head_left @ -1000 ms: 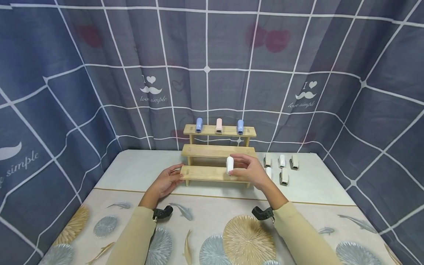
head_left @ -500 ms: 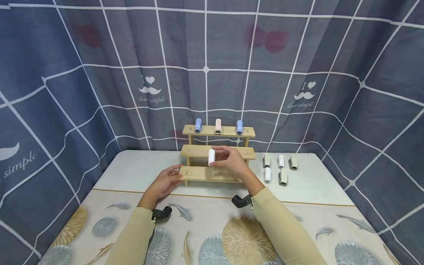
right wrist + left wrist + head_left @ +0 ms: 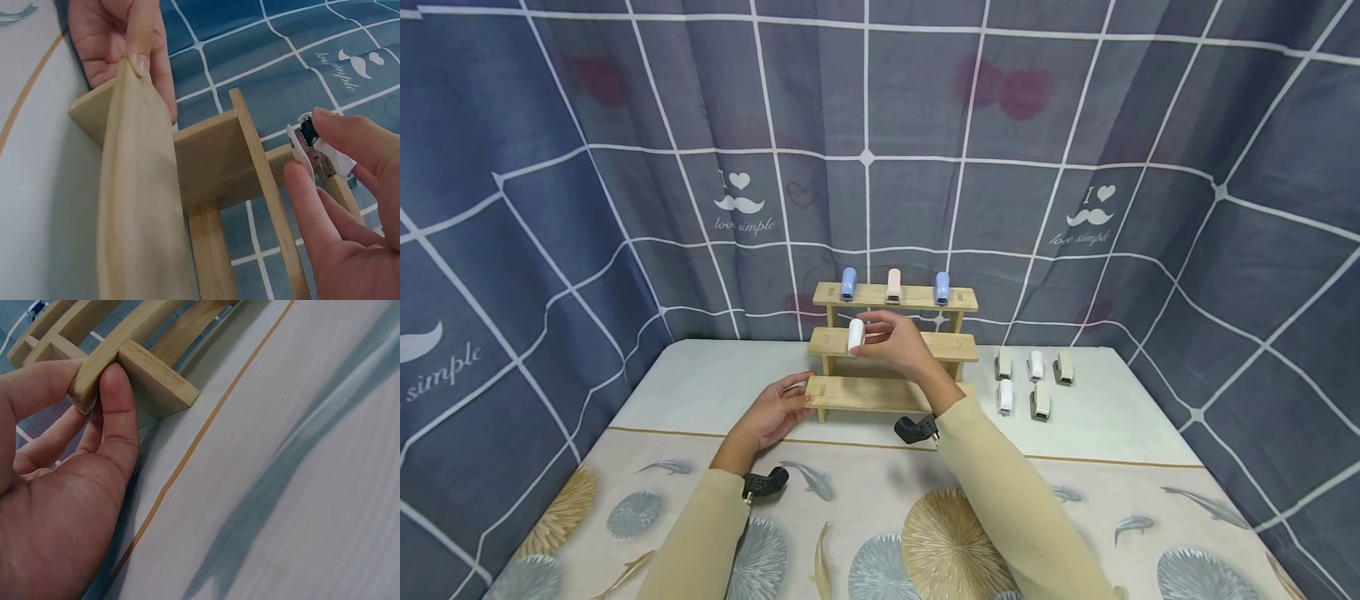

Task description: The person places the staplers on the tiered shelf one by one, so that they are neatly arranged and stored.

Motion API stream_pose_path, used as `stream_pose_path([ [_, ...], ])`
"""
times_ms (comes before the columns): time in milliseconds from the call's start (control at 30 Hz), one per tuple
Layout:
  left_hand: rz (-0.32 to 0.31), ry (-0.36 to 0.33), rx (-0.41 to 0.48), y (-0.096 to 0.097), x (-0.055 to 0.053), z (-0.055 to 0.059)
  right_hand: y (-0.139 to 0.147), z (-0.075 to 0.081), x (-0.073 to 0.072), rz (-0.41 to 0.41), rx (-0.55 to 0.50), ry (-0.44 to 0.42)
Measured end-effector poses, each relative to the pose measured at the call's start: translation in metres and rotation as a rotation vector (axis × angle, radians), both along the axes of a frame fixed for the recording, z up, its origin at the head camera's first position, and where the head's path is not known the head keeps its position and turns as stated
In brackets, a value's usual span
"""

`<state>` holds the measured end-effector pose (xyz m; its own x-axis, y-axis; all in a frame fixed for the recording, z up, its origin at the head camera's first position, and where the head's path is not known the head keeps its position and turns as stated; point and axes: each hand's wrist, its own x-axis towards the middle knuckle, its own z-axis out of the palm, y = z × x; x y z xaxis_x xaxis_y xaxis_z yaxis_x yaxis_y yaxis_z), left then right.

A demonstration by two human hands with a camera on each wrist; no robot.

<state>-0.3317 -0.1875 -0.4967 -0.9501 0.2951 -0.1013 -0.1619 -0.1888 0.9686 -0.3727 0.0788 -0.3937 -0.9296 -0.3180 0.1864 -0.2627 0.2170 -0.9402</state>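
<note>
My right hand (image 3: 898, 343) pinches a small white stapler (image 3: 856, 336) between thumb and fingers, at the left end of the middle tier of a three-step wooden display stand (image 3: 887, 393). In the right wrist view the stapler (image 3: 336, 157) shows its metal parts, beside the edge of that tier's board. My left hand (image 3: 772, 410) grips the left end of the lowest tier; in the left wrist view its thumb (image 3: 117, 394) and fingers close round the board's end. On the top tier stand a blue stapler (image 3: 848, 283), a pink stapler (image 3: 893, 285) and another blue stapler (image 3: 942, 287).
Several white and beige staplers, among them a white stapler (image 3: 1004, 397) and a beige stapler (image 3: 1041, 401), stand in two rows right of the stand on the white tabletop (image 3: 1120, 408). A patterned cloth (image 3: 865, 483) covers the near side. A checked curtain (image 3: 820, 200) hangs behind.
My right hand has carried the white stapler leftward and up, from the right part of the lowest tier to the left end of the middle tier. My left hand stays on the stand.
</note>
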Motion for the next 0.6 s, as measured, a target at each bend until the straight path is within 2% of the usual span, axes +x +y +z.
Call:
stream_pose_path([
  [200, 0.002, 0.002, -0.007, 0.0, -0.001, -0.001, -0.013, 0.003, -0.009, -0.018, 0.063, 0.018],
  [400, 0.0, -0.008, -0.008, 0.0, -0.002, -0.002, -0.019, 0.001, -0.018, -0.043, 0.126, 0.018],
  [600, 0.004, -0.012, -0.008, 0.0, -0.001, -0.001, -0.023, 0.003, -0.019, -0.048, 0.149, 0.028],
])
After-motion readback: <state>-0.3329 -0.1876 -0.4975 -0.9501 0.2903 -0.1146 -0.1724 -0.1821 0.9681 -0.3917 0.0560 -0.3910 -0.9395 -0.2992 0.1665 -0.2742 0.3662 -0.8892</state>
